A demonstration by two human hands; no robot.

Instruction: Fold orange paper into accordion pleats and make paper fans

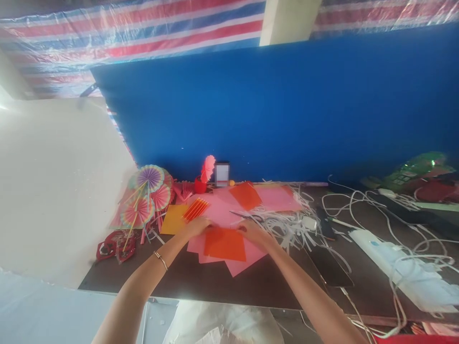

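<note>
Orange paper (225, 245), hands (199, 226) (252, 231) at edge, pixelated rectangle (222, 174) behind

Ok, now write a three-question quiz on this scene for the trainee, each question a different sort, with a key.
1. Multiple choice: the left hand and right hand are at the far edge of a paper sheet. Its colour?
A) green
B) orange
C) white

2. True or false: the phone lies to the left of both hands.

3. Fill in: just beyond the right hand lies a pair of ____.

Key:
1. B
2. False; the phone lies to the right of both hands.
3. Scissors
</note>
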